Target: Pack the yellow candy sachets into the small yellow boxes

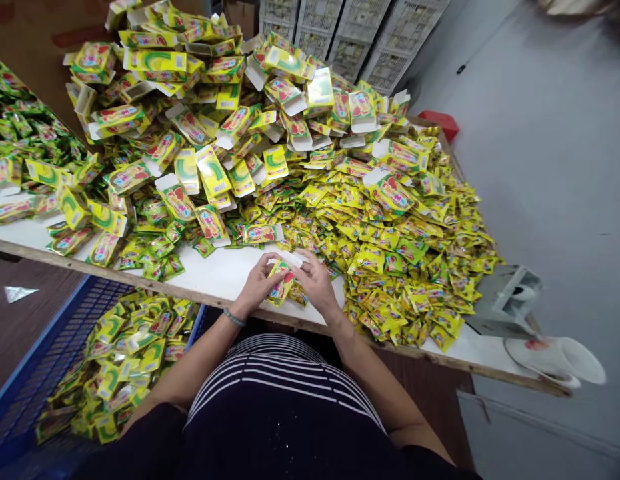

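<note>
Above the table's front edge, my left hand (257,283) grips a small yellow-green carton (281,285) printed with red fruit. My right hand (316,283) has its fingers closed at the carton's white flap end (291,259), so both hands are on the one box. Right beside them, a heap of small yellow sachets (385,260) spreads over the white table (215,270). Cartons with white flaps (215,173) lie piled behind, and green sachets (157,250) are to the left. The inside of the held carton is hidden from view.
A blue crate (20,393) full of yellow cartons (125,360) stands below the table at left. On the right end are a grey metal box-like device (505,303) and a white plastic jug (565,360). White crates (320,27) are stacked behind; a cardboard box (45,60) is at back left.
</note>
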Available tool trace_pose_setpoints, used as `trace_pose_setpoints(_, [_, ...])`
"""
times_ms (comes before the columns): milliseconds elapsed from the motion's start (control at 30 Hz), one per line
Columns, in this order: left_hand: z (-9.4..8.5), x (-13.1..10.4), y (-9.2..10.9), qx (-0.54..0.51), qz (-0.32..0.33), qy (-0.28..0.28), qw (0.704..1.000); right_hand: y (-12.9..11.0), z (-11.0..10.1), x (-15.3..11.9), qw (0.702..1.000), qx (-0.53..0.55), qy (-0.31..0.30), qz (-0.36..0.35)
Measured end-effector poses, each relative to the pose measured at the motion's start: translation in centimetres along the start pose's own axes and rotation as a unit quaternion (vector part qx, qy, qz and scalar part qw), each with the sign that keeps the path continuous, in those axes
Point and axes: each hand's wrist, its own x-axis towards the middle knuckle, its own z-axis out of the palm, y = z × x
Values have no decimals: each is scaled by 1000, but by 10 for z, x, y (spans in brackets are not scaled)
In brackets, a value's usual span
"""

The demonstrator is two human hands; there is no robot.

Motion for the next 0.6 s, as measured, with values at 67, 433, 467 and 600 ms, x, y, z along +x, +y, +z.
trace_pose_setpoints(67, [-2, 1, 0, -10, 11, 30, 999, -3, -2, 1, 998, -52, -9, -25])
trace_pose_setpoints(433, [-5, -2, -1, 53, 12, 88, 995, 4, 1, 1, 999, 7, 11, 48])
trace_pose_setpoints(467, [-6, -2, 0, 65, 14, 74, 995, 7, 0, 2, 996, 48, 12, 77])
trace_pose_setpoints(600, [-8, -3, 4, 112, 31, 30, 993, 14, -6, 6, 984, 129, -10, 123])
